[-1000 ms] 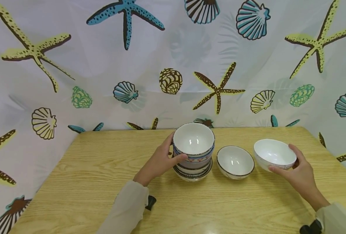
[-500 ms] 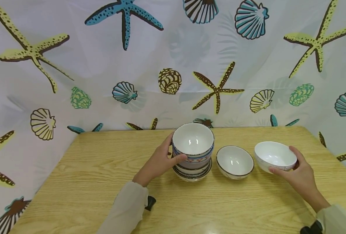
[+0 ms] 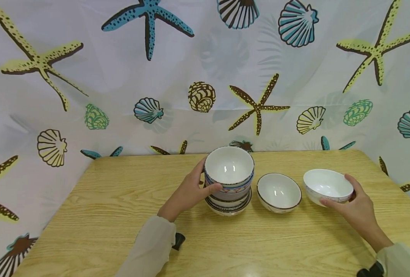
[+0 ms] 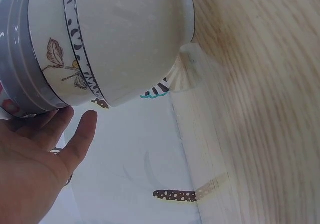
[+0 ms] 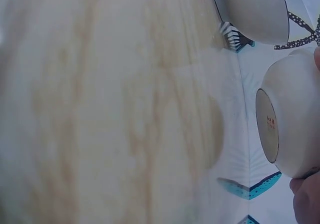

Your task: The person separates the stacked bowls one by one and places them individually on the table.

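Note:
A stack of several bowls [image 3: 229, 167] stands mid-table, the top one white inside with a dark speckled rim. My left hand [image 3: 187, 190] grips its upper part, thumb at the front and fingers round the far left side. In the left wrist view, the fingertips touch a grey-blue bowl [image 4: 22, 59] above cream bowls [image 4: 130, 39]. At the right, my right hand [image 3: 357, 211] holds a white bowl [image 3: 327, 184] by its side, thumb in front and fingers behind. That bowl's foot, with a small red mark [image 5: 271, 122], shows raised off the table in the right wrist view.
Between the stack and the held bowl, a cream bowl with a brown rim [image 3: 279, 191] sits upright on the wooden table [image 3: 122, 215]. Behind the table's far edge hangs a white cloth [image 3: 177, 69] printed with starfish and shells.
My right hand, with the white bowl in it, has moved slightly down and to the right. The left hand stays in place on the stack.

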